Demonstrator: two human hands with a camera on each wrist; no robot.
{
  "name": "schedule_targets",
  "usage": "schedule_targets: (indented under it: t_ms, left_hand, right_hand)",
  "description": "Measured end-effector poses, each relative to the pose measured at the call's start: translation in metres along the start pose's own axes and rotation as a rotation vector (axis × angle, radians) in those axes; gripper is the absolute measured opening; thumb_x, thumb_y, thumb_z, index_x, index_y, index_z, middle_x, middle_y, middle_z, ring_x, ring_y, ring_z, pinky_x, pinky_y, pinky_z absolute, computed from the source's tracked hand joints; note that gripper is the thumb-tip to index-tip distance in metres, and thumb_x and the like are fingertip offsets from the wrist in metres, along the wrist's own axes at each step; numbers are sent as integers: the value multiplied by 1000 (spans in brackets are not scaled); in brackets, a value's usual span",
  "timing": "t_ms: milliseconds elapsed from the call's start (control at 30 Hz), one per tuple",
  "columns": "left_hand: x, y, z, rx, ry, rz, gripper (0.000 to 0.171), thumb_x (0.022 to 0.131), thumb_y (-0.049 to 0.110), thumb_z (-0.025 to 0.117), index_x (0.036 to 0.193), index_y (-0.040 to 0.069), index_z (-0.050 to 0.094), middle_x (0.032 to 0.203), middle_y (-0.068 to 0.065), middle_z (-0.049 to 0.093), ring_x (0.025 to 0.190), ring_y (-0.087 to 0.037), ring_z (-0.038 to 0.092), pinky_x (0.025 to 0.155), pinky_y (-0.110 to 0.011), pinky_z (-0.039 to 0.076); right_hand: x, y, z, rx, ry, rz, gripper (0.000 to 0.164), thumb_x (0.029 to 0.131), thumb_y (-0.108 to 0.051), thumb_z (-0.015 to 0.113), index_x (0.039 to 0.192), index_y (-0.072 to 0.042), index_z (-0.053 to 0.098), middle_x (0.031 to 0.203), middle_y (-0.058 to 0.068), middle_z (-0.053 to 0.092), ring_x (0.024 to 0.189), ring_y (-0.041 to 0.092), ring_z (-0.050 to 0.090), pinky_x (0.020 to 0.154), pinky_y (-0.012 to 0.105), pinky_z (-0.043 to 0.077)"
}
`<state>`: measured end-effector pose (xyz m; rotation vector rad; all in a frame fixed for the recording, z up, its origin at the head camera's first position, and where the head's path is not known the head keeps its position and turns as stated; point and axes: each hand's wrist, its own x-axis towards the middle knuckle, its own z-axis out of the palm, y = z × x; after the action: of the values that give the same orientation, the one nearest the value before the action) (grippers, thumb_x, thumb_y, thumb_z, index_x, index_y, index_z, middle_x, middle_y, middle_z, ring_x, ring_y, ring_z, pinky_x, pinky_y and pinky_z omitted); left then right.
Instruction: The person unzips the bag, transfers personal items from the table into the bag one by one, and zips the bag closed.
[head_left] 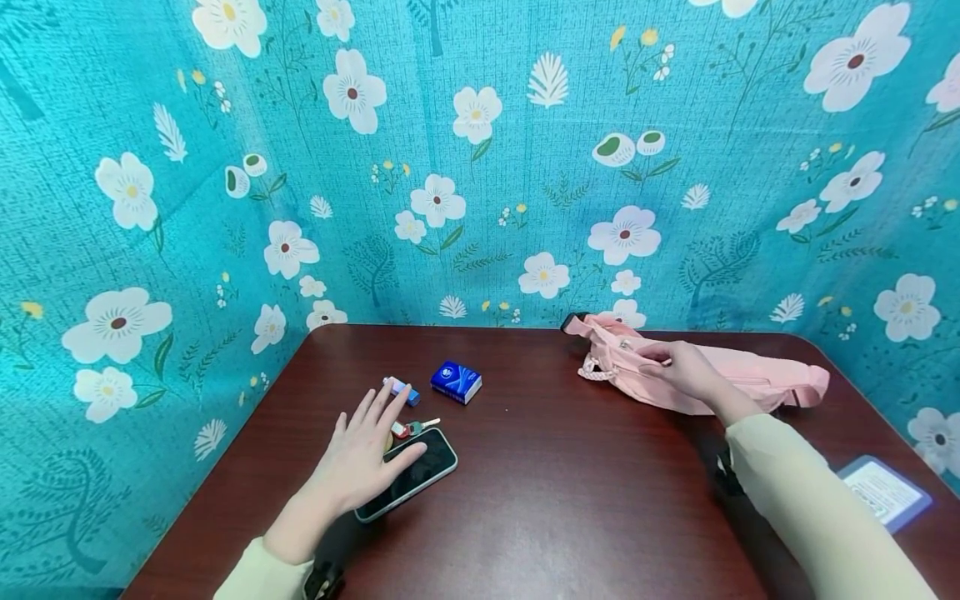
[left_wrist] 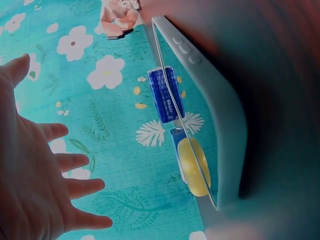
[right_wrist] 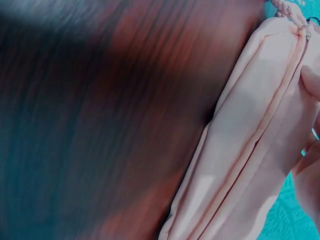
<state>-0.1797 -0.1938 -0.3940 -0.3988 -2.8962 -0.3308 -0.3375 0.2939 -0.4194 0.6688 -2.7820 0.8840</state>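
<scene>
Bag of pink zippered fabric (head_left: 742,367) lies at our far right, pinched by our right hand (head_left: 686,373), seemingly for steadiness, while our empty left hand (head_left: 358,458) spreads above the rectangular black-screened smartphone (head_left: 412,483).

Head view downward, wrist views close (bag (head_left: 752,370) shared)

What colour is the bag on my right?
The bag is pink, clearest in the head view.

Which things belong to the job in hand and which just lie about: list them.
In the job, apparently:
pink bag, held by the right hand
phone, nearest the left hand

Apparently lying about:
blue packet
key
small blue item
yellow object
blue-edged card
</scene>
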Motion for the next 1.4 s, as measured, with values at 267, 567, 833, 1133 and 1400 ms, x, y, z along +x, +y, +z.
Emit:
schedule_targets:
  t_ms: [267,567,833,1133,1400]
  left_hand:
    - [5,-6,0,-99,-18,-21,80,79,69,39,143,25,19,147,-4,17,131,-31,17,92,-65,18]
    - [10,-9,2,-206,-14,24,75,81,64,43,143,35,12,147,-2,17,132,-26,16,94,-62,19]
    - [20,-5,3,-320,-10,77,72,82,58,49,142,35,16,146,2,19,133,-22,16,97,-55,24]
    - [33,0,5,-414,-47,71,68,83,54,52,140,41,16,146,12,17,132,-14,17,96,-51,28]
    - [39,3,7,-458,-74,109,72,80,60,50,141,37,19,145,9,21,128,-20,29,81,-47,44]
  right_hand:
    - [8,-13,11,5,-22,-80,26,81,-11,66,105,-2,65,96,9,65,84,19,58,68,34,48]
    - [10,-31,17,9,-31,-162,21,78,-4,68,99,-6,69,97,7,65,89,20,57,71,36,47]
    - [8,-43,24,40,-21,-240,20,75,2,68,93,-6,70,90,2,66,84,17,58,70,36,46]
    - [2,-62,32,88,-59,-319,23,74,10,65,90,-5,70,83,0,65,78,15,57,68,34,46]
    - [-7,-76,33,119,-117,-363,32,68,18,58,89,-4,69,85,1,64,77,14,55,68,28,44]
